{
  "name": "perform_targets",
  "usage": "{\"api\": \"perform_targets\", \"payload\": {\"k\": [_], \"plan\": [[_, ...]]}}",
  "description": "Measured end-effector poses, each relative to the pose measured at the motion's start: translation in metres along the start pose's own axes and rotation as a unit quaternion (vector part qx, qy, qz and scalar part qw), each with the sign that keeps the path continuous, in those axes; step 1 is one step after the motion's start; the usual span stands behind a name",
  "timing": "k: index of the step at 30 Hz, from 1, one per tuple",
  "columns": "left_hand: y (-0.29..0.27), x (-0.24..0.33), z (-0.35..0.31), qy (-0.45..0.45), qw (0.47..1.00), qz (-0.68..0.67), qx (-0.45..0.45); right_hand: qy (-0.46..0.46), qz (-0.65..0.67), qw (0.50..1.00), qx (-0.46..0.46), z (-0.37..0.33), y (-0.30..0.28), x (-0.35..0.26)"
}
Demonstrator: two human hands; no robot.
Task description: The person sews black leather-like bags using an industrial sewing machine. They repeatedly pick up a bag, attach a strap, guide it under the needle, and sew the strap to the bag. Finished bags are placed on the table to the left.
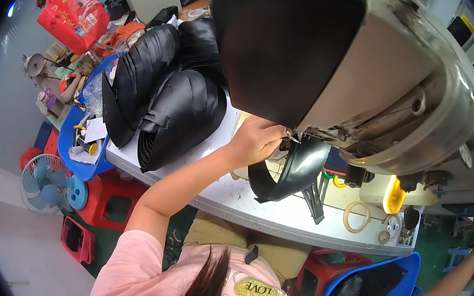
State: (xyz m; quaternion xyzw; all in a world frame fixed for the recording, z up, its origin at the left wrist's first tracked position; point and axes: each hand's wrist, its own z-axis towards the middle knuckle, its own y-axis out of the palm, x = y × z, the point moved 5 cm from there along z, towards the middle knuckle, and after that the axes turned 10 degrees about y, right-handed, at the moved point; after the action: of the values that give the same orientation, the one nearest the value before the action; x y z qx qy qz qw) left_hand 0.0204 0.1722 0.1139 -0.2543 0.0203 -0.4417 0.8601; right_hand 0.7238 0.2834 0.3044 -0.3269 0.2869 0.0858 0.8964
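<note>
My left hand (258, 141) is raised to the needle area of a sewing machine (397, 78), its thumb and fingers pinched together. What lies between the fingertips is too small to make out. Just beside and below it, a curved black leather-like piece (295, 171) hangs under the machine head, with strap-like ends (315, 202) dangling toward the table edge. My right forearm (448, 286) stretches far out to the right, up to the machine's end. The right hand is lost at the dark rim of the picture, so its fingers are hidden.
Stacks of black curved pieces (185, 114) lie on the white table (225, 202) at left. A lit yellow lamp (395, 194), a tan ring (357, 216) and bobbins (393, 225) are at right. Blue bins (413, 276) flank the table; a fan (45, 183) and red stool (107, 201) stand left.
</note>
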Motion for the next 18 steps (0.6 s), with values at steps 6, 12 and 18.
{"api": "perform_targets", "payload": {"k": [6,12,18], "plan": [[0.001,0.006,0.004,0.009,1.0,0.019,0.003,0.027,-0.033,0.997,0.062,-0.036,-0.002,0.049],[0.0,0.002,-0.001,-0.009,1.0,0.007,-0.003,-0.048,-0.136,0.971,0.191,-0.065,-0.019,0.013],[0.004,0.002,0.001,-0.009,1.0,-0.006,0.011,-0.272,0.03,0.955,-0.111,-0.295,0.077,-0.114]]}}
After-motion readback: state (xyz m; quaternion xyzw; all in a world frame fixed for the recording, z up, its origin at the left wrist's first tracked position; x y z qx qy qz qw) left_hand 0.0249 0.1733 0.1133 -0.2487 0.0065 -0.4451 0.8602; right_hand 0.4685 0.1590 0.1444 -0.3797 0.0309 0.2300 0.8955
